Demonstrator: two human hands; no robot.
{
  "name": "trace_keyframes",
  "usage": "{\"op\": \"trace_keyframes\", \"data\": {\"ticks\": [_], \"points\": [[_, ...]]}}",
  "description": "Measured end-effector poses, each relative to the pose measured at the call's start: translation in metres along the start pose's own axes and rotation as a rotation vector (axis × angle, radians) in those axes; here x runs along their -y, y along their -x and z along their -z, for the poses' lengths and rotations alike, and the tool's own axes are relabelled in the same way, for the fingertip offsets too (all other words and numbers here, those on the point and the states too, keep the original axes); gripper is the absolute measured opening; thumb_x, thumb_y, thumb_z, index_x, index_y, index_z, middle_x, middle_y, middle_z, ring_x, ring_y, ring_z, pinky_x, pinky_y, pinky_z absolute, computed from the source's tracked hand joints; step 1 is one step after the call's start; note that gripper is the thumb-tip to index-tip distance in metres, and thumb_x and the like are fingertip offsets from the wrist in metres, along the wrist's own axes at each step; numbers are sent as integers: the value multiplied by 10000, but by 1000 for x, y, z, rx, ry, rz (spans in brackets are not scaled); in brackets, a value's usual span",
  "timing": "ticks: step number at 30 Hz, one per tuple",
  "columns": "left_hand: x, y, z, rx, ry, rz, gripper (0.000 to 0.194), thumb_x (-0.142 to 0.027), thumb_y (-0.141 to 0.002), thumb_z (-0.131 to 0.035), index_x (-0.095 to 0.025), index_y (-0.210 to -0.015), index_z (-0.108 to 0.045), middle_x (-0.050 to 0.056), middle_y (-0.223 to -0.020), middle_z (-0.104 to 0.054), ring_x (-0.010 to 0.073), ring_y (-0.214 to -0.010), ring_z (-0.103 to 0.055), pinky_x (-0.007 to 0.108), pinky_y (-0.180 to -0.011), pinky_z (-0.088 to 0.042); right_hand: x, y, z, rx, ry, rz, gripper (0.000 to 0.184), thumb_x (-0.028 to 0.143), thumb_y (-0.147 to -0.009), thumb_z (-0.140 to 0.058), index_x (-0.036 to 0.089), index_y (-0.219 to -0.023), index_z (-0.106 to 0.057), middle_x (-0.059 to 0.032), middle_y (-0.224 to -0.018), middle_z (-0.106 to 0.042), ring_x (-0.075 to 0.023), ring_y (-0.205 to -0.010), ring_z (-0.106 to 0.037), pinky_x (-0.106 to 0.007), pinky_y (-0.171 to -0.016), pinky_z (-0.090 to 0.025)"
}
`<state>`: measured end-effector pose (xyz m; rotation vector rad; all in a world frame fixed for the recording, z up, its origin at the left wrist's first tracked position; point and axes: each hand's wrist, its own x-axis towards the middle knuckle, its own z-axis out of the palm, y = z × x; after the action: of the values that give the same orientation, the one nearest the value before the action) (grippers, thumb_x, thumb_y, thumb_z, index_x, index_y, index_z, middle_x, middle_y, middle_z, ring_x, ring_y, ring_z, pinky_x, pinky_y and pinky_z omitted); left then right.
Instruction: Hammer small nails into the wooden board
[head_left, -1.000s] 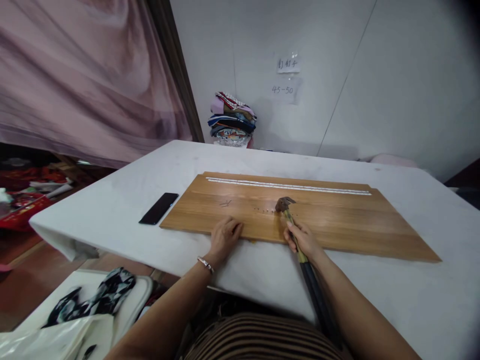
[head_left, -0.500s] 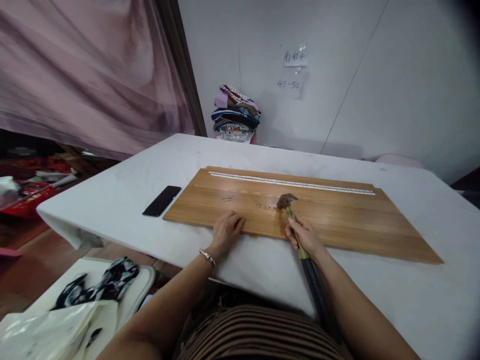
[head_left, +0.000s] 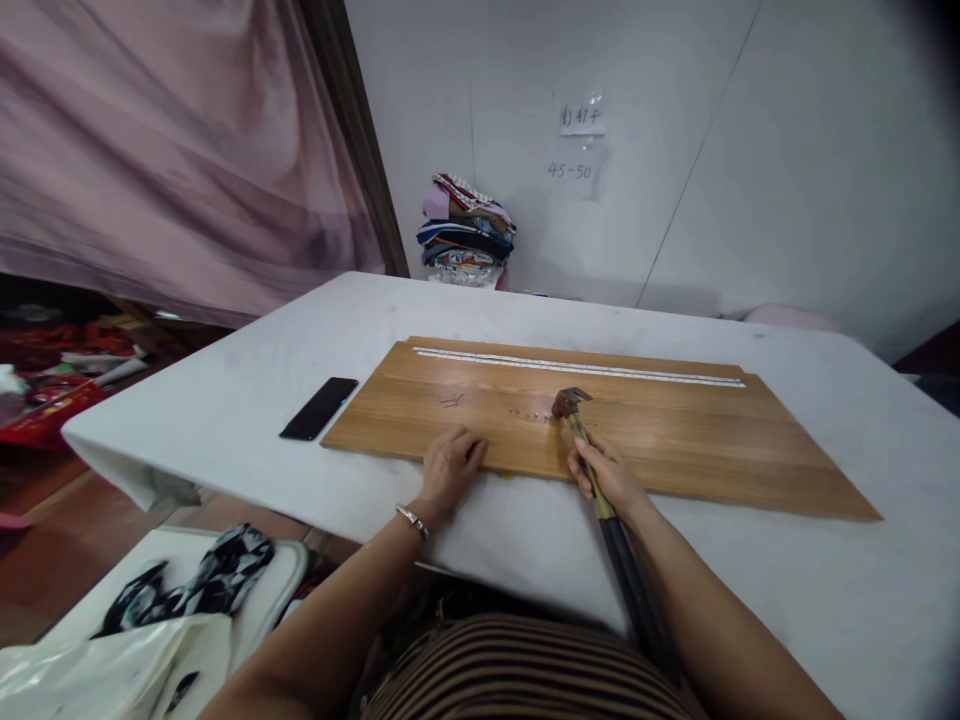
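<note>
My right hand [head_left: 606, 472] is closed round the handle of a claw hammer [head_left: 604, 500] with a rusty head. The head rests at the middle of a brown wood-grain board [head_left: 697, 430], its claw pointing up and to the right. Just left of it is a short row of nails [head_left: 529, 414] in the board; what lies under the head is hidden. My left hand [head_left: 452, 462] rests on the board's near edge, fingers curled in; their undersides are out of sight. Several loose nails [head_left: 453, 399] lie on the board beyond it.
Two white printed strips [head_left: 577, 367] run along the board's far side. A black phone [head_left: 319, 408] lies left of it on the white-covered table [head_left: 225, 400]. Folded clothes [head_left: 466, 235] are stacked by the wall. A white stool [head_left: 281, 570] with cloth and a bag stands lower left.
The view has shifted slightly, so most things sit a little further left. Both hands and the hammer keep their places on the board.
</note>
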<state>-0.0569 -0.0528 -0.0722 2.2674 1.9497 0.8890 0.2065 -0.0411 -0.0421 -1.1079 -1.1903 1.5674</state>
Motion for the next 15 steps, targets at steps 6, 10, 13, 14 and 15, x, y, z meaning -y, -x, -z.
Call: {"op": "trace_keyframes", "data": {"ticks": [6, 10, 13, 14, 15], "points": [[0, 0, 1, 9, -2, 13, 234, -311, -943, -500, -220, -822, -678, 23, -825, -631, 156, -800, -580, 281, -724, -413, -1, 1, -1, -2, 0, 18, 447, 613, -734, -654, 212, -876, -519, 81, -563, -564, -51, -311, -380, -178, -288, -323], [-1, 0, 2, 8, -2, 17, 238, -311, -946, -493, -217, -824, -675, 27, -827, -634, 161, -802, -583, 283, -722, -415, -1, 0, -1, -4, 12, 13, 440, 616, -735, -646, 211, -841, -512, 81, -554, -558, -48, -307, -375, -175, -285, -314], [-2, 0, 3, 7, -3, 19, 233, -315, -943, -499, -220, -822, -673, 27, -829, -635, 163, -801, -586, 282, -720, -418, 0, 1, -2, -15, 17, 20, 427, 607, -745, -636, 210, -851, -520, 81, -556, -557, -50, -308, -377, -178, -286, -318], [-2, 0, 3, 10, -3, 16, 232, -315, -943, -501, -222, -818, -672, 26, -827, -634, 163, -802, -587, 280, -720, -418, 1, 1, -2, -16, 17, 22, 427, 606, -746, -636, 210, -858, -523, 82, -560, -557, -50, -308, -377, -180, -286, -319], [-2, 0, 3, 10, -1, 13, 231, -314, -943, -501, -223, -816, -671, 25, -823, -633, 162, -802, -587, 279, -720, -418, 1, 1, -2, -14, 17, 23, 428, 605, -747, -636, 209, -867, -525, 81, -564, -560, -51, -309, -378, -181, -286, -320]]}}
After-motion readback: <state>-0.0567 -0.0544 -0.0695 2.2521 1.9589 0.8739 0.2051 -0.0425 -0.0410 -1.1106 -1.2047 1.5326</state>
